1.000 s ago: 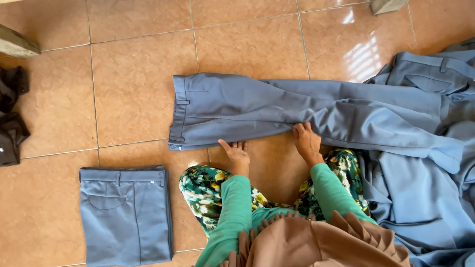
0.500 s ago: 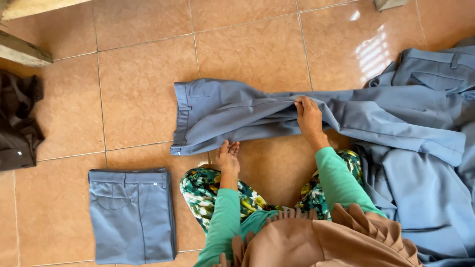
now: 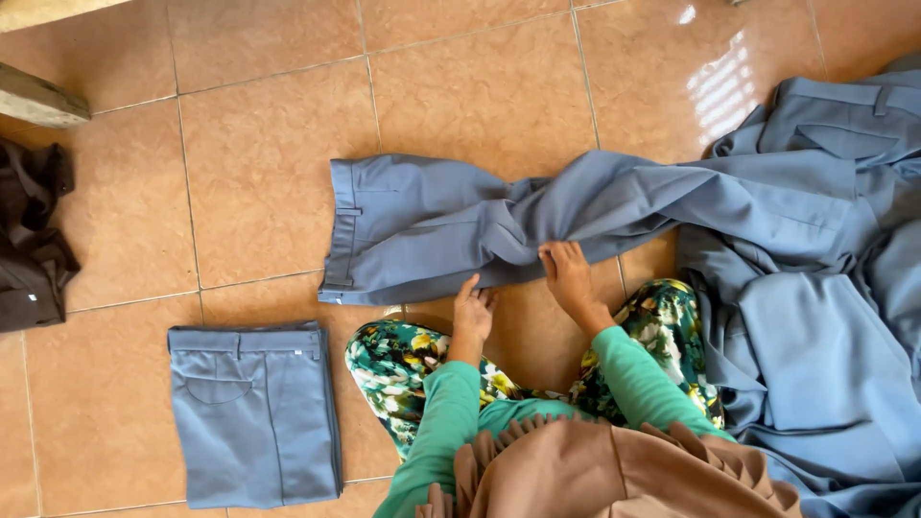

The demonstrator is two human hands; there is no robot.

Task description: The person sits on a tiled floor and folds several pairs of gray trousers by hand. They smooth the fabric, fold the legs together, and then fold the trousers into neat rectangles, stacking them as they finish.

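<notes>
A pair of grey-blue trousers [image 3: 422, 225] lies stretched across the tiled floor in front of me, waistband to the left, with the cloth bunched into folds near its middle. My right hand [image 3: 568, 275] grips that bunched cloth at the trousers' near edge. My left hand [image 3: 473, 312] rests at the near edge just left of it, fingers apart, touching the fabric. Both arms wear green sleeves. My knees, in floral cloth, sit right below the hands.
A folded pair of grey-blue trousers [image 3: 251, 412] lies at the lower left. A heap of the same grey-blue garments [image 3: 825, 317] fills the right side. Dark brown clothing [image 3: 29, 240] sits at the left edge, below a wooden plank [image 3: 38, 96].
My right hand has dragged the trouser leg leftwards, bunching the cloth in the middle. My left hand has stayed near the near edge. The view has shifted slightly.
</notes>
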